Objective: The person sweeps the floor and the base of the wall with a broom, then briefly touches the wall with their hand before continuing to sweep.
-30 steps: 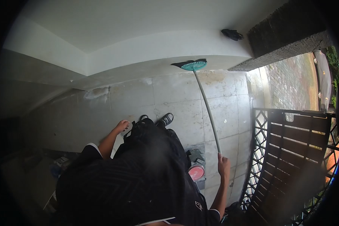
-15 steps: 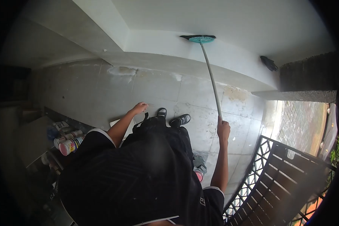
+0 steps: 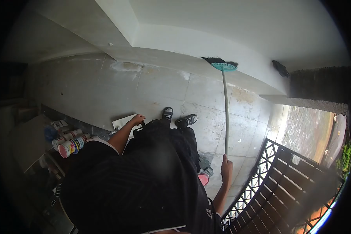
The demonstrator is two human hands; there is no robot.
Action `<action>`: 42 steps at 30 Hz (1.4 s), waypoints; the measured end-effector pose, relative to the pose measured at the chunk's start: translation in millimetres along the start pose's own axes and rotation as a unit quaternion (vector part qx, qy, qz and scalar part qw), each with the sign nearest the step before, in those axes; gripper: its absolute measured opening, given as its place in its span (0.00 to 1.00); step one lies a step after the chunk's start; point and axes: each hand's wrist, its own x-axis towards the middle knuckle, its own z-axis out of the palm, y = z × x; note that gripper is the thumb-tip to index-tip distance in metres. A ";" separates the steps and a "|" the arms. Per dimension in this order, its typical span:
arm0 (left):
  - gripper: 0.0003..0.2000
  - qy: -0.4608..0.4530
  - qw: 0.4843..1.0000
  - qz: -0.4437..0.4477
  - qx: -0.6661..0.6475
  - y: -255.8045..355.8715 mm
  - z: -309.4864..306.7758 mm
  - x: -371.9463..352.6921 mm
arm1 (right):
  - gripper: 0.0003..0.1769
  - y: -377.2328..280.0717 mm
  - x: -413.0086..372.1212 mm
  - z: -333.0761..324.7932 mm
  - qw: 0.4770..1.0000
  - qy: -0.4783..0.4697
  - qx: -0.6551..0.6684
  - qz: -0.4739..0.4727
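Observation:
My right hand [image 3: 226,167] is wrapped round the lower end of a long grey broom handle. The broom [image 3: 224,67] has a turquoise head with dark bristles, which point up against the lower part of the pale wall. My left hand [image 3: 138,119] hangs in front of my body with its fingers loosely curled, and I see nothing in it. Just beyond it lies a white rectangular board or lid [image 3: 123,121] on the floor, partly hidden by my arm.
Several paint cans [image 3: 68,148] stand to the left. A pink-topped bucket [image 3: 203,178] is beside my legs. A slatted gate [image 3: 286,175] stands at the lower right. A dark object [image 3: 280,68] sits on the wall ledge. Stained tiles [image 3: 163,87] cover the floor.
The broom head has come down the wall and slightly right. My right hand has drawn back toward my body with the handle. My left hand has lowered and moved left.

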 end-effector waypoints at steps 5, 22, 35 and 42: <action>0.16 0.008 0.981 -0.161 -0.110 69.7 -12.6 -11.4 | 0.32 -6.6 -29.2 -1.2 0.980 0.134 -0.063 -0.133; 0.14 0.053 0.996 0.014 -0.073 132.2 -34.3 3.2 | 0.33 -42.0 15.9 47.1 0.987 0.005 -0.088 -0.137; 0.14 0.016 0.981 -0.169 -0.098 52.4 -19.8 -4.9 | 0.28 -143.6 -9.7 60.3 0.947 0.070 -0.112 -0.294; 0.14 0.090 0.982 -0.054 -0.160 125.8 -29.2 -0.2 | 0.30 -148.2 30.1 90.8 0.942 0.004 -0.171 -0.289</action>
